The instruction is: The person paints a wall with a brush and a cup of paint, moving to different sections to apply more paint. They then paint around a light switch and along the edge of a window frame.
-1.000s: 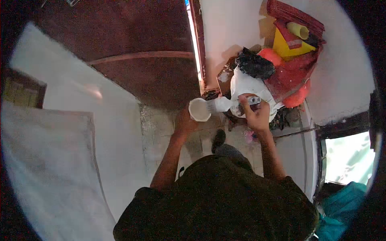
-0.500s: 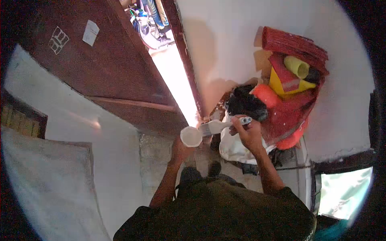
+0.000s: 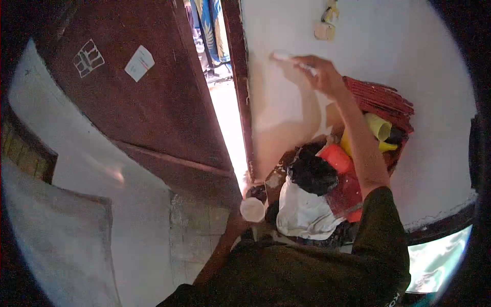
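My right hand (image 3: 323, 74) is raised and closed around the handle of a paintbrush (image 3: 284, 55). The brush head meets or nearly meets the white wall (image 3: 281, 97), close to the door frame; I cannot tell if it touches. Lower down, my left hand (image 3: 236, 220) holds a small white cup (image 3: 252, 210) with its round mouth facing up. Most of my left hand's fingers are hidden behind the cup or in shadow.
A dark red door (image 3: 163, 97) stands ajar on the left, with bright light in the gap. Against the wall at right are a white sack (image 3: 304, 212), a black bag (image 3: 312, 171), orange-red items (image 3: 335, 158), a yellow-green roll (image 3: 378, 127) and a red slatted bundle (image 3: 381, 100).
My right hand has lifted the paintbrush from beside the cup up to the wall. The cup and my left hand appear lower in view, and the camera view has shifted.
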The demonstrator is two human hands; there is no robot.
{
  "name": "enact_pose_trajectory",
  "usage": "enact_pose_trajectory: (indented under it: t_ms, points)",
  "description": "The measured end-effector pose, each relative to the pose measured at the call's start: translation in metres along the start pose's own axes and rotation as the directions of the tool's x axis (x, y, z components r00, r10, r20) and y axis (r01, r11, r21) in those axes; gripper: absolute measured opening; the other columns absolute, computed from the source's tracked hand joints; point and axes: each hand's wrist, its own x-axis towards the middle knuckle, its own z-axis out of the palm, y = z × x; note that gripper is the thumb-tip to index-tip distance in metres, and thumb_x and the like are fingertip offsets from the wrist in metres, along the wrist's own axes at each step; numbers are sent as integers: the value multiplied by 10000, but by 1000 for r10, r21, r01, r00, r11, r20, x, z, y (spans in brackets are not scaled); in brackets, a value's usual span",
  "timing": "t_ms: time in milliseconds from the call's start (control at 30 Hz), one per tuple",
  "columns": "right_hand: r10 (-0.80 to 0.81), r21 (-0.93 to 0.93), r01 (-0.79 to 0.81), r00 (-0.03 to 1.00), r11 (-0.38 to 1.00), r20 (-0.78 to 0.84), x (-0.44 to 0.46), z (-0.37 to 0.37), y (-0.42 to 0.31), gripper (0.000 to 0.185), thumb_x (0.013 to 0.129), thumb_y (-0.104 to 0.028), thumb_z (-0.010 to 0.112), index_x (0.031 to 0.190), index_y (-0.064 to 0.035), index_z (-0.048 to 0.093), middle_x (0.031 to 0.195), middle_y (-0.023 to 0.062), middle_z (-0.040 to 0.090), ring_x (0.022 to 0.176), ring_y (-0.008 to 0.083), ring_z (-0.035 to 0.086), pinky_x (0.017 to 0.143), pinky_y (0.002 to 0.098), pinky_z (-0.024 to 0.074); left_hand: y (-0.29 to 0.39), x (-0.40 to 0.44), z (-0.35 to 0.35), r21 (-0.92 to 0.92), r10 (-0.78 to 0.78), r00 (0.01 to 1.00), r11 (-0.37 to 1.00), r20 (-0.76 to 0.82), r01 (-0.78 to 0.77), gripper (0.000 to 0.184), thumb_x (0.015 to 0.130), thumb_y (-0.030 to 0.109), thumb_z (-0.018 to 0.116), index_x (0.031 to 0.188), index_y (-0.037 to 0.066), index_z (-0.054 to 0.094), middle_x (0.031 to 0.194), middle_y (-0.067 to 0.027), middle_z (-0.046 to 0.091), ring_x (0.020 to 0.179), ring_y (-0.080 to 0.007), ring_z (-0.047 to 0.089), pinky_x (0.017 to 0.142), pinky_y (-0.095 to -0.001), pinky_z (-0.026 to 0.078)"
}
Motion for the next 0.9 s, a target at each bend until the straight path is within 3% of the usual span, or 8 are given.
enact_pose_trajectory:
  t_ms: [200,300,367,433,467,700,800,900]
  points:
    - [-145,-356,31,944,934,-297,102,-108,44,245,1001,-249,685,1217,-150,742,1176,64,761,994,277,752,854,362,607,-40,9,14,-37,15,993,999,120,-11,926,677,461,960,1386,63,518,1289,-167,665,1201,-341,654,999,-479,536]
    - [-107,-85,76,887,993,-449,107,-90,8,149,946,6,685,1087,-7,732,1143,129,758,882,220,752,704,336,622,-64,15,22,-39,14,989,999,147,-8,931,686,444,961,1405,74,498,1318,-163,647,1223,-340,640,1009,-481,530]
    - [-223,-333,93,899,938,-377,62,-44,42,265,1004,-234,670,1247,-137,718,1146,74,765,956,289,754,836,368,607,-42,21,14,-31,5,987,1000,160,0,934,690,438,962,1411,78,492,1328,-162,640,1230,-340,635,1013,-481,528]
    - [288,37,-286,954,957,-76,-11,13,27,329,992,-173,615,1306,-89,668,1256,132,712,1139,305,692,967,396,556,13,35,-11,79,-166,948,985,272,151,927,692,422,963,1413,79,492,1331,-154,640,1227,-340,635,1019,-489,525]
    - [128,-42,-129,992,991,-13,-43,40,9,368,993,-173,603,1341,-59,634,1298,160,687,1197,316,661,1019,407,520,17,37,-13,82,-162,948,986,275,145,925,694,419,962,1414,79,491,1332,-155,639,1228,-340,634,1020,-489,524]
    - [191,172,-296,870,940,455,-161,140,-37,333,986,-177,634,1302,-74,661,1209,199,703,1094,361,690,990,441,549,-4,36,-10,-18,8,967,1000,255,-3,913,708,396,955,1420,78,480,1344,-159,628,1237,-340,628,1027,-491,520]
    - [99,23,-128,858,992,504,-95,93,-21,349,984,-218,655,1318,-117,661,1229,186,706,1105,352,694,983,438,553,-10,36,-10,-37,33,964,999,263,-24,908,715,387,952,1423,78,476,1349,-160,623,1240,-340,626,1031,-491,519]
    - [14,102,-39,971,994,238,13,18,-28,326,983,-276,676,1271,-124,694,1240,157,718,1113,336,701,967,428,560,-17,40,-6,-61,67,962,997,263,-53,903,721,377,949,1426,77,472,1354,-162,618,1244,-340,624,1034,-492,517]
